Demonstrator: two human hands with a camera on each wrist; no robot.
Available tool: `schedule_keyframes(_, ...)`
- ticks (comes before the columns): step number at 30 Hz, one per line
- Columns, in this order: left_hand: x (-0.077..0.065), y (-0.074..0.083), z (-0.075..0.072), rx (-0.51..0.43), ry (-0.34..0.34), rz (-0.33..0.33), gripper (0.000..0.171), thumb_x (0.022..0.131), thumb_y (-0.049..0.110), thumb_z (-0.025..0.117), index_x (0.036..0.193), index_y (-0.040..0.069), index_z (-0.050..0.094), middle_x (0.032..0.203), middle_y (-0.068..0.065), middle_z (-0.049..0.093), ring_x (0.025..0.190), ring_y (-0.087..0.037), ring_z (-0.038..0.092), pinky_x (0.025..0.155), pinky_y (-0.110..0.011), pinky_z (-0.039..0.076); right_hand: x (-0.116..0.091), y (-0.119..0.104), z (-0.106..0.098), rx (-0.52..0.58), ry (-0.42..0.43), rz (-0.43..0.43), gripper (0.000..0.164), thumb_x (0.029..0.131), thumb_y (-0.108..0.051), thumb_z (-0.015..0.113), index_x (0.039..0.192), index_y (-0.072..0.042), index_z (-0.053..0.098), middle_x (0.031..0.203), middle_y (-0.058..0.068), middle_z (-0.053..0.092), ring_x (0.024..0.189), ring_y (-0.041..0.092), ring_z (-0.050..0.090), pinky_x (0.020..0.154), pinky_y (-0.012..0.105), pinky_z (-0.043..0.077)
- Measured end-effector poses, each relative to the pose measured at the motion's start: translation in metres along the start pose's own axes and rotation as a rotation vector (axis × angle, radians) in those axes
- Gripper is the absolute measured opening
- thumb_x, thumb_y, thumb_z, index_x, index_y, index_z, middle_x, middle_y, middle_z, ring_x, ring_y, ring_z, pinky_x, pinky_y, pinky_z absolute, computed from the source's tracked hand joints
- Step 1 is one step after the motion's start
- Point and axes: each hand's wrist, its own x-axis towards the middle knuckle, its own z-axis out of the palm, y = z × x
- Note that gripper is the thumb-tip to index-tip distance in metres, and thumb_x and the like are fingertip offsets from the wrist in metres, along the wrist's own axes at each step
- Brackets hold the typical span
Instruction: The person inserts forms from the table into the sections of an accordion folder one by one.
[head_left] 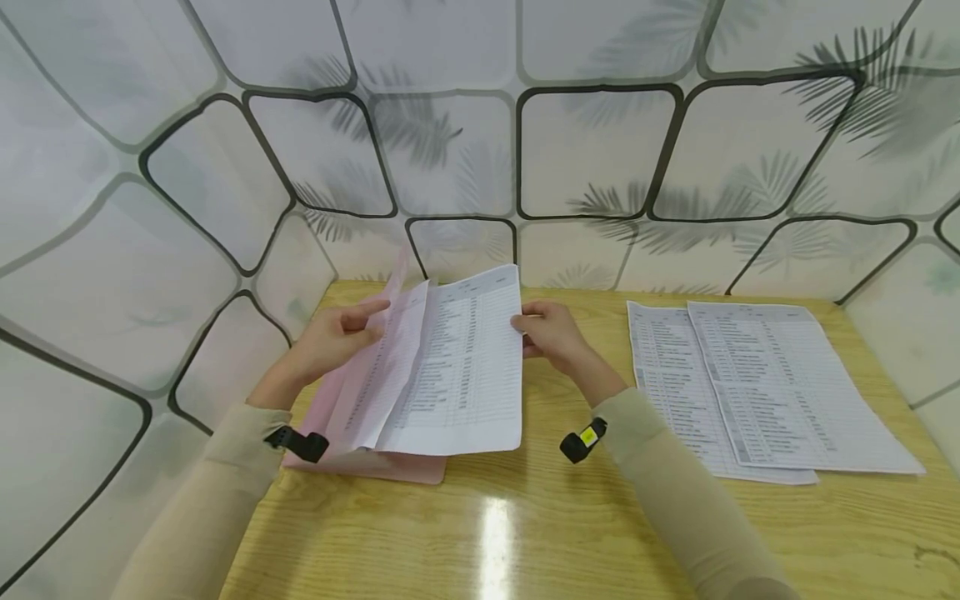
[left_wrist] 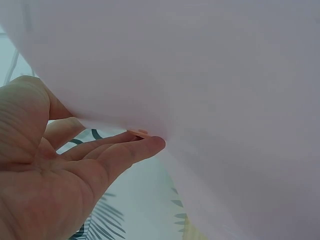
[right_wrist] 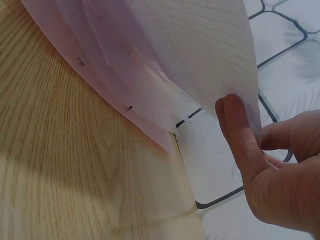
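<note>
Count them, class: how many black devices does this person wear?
2. In the head view, one black device is at the wrist of the left hand; the second black device, with a yellow patch, is at the wrist of the right hand. None seems hidden.

Both sleeved forearms slant inward in the head view: the left forearm (head_left: pixel 213 508) runs up toward 1 o'clock, the right forearm (head_left: pixel 686 492) toward 11 o'clock. The left hand (head_left: pixel 333 337) lies near 9 o'clock of centre, its fingers reaching toward 2 o'clock in a light pinch; its wrist camera shows the palm. The right hand (head_left: pixel 553 333), near 3 o'clock, is well apart from it and aims toward 10 o'clock, pinching; its wrist camera shows the fingers (right_wrist: pixel 235 112) stretched toward 11 o'clock.
</note>
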Motion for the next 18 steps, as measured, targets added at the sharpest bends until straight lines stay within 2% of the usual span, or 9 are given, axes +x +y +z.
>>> schedule_keyframes(7, 0.0, -0.001, 0.0, -0.026, -0.004, 0.012, 0.05, 0.102, 0.01, 0.066, 0.151, 0.0, 0.056, 0.153, -0.024, 0.055, 0.134, -0.036, 0.057, 0.088, -0.011, 0.047, 0.002, 0.002, 0.005, 0.013, -0.026, -0.015, 0.042, 0.106, -0.012, 0.059, 0.142, 0.008, 0.058, 0.106, 0.019, 0.073, 0.07, 0.013, 0.07, 0.061, 0.024, 0.059)
schedule_keyframes(14, -0.001, 0.0, 0.0, -0.018, -0.002, 0.004, 0.051, 0.103, 0.011, 0.066, 0.151, 0.0, 0.055, 0.153, -0.025, 0.055, 0.134, -0.037, 0.058, 0.09, -0.014, 0.049, 0.001, 0.002, 0.009, 0.019, -0.036, -0.002, 0.042, 0.106, -0.012, 0.059, 0.143, 0.008, 0.058, 0.11, 0.022, 0.074, 0.07, 0.014, 0.071, 0.064, 0.026, 0.06)
schedule_keyframes(18, 0.0, 0.0, 0.0, -0.028, -0.005, 0.012, 0.051, 0.103, 0.01, 0.066, 0.151, -0.001, 0.055, 0.152, -0.025, 0.056, 0.132, -0.037, 0.06, 0.086, -0.01, 0.048, 0.0, 0.001, 0.011, 0.032, -0.04, 0.007, 0.041, 0.107, -0.012, 0.057, 0.143, 0.008, 0.057, 0.108, 0.021, 0.074, 0.069, 0.013, 0.071, 0.063, 0.026, 0.061)
